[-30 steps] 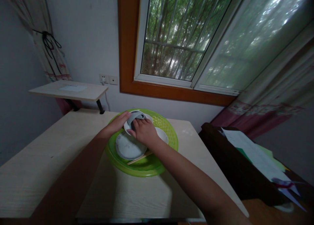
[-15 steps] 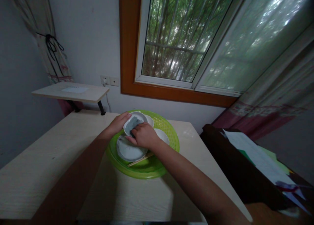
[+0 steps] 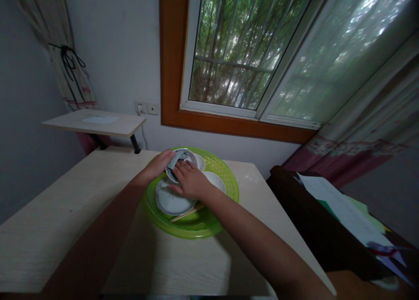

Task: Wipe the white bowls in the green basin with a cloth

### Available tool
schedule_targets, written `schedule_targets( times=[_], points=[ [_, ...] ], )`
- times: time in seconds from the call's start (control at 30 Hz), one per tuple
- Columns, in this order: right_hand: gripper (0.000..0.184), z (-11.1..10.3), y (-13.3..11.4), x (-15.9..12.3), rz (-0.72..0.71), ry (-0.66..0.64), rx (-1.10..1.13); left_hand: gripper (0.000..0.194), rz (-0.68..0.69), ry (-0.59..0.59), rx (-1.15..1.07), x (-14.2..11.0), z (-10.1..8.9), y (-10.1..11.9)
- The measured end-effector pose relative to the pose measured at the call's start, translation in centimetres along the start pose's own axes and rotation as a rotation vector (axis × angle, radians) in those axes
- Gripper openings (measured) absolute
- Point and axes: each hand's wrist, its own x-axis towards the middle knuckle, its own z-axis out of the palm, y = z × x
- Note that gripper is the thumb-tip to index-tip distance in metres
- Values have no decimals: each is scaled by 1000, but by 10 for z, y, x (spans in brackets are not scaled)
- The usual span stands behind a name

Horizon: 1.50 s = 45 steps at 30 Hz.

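Note:
A round green basin sits on the pale wooden table. Inside it lie a white plate, other white dishes and a pair of wooden chopsticks. My left hand grips the left rim of a small white bowl held tilted over the plate. My right hand presses a grey cloth into that bowl, fingers closed on the cloth.
A small wall shelf stands at the back left beside a tied curtain. A barred window is straight ahead. A dark piece of furniture with papers stands at the right of the table.
My right hand has slid the cloth around inside the bowl, now covering more of it. The left hand keeps its hold on the rim, and the bowl's tilt has shifted slightly.

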Motion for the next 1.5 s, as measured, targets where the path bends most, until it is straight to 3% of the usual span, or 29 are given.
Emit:
schedule_targets(
  times=[0.27, 0.4, 0.53, 0.73, 0.87, 1.07, 1.23, 1.33, 1.5],
  points=[
    [87, -10, -6, 4, 183, -81, -164, 41, -47, 5, 18, -3, 0, 9],
    [62, -20, -9, 6, 184, -132, -172, 41, -53, 15, 64, -5, -2, 13],
    [43, -24, -5, 6, 93, -180, -112, 41, -64, 53, 76, -7, -3, 19],
    [23, -20, 14, 4, -54, -140, 103, 41, -52, 67, 65, -7, -4, 21],
    [22, -14, 24, 2, 8, 34, 382, 42, -70, 77, 35, -7, -4, 19],
    [45, -14, 42, 0, 532, 565, 759, 43, -80, 63, -37, -9, -4, 21],
    [52, -21, 66, -6, 849, 909, 783, 46, -82, 15, -109, -11, -2, 21],
    [54, -22, 73, -8, 929, 980, 729, 49, -87, 1, -177, -12, -1, 21],
    [52, -21, 72, -9, 934, 955, 672, 51, -81, -36, -252, -14, -2, 24]
  ],
)
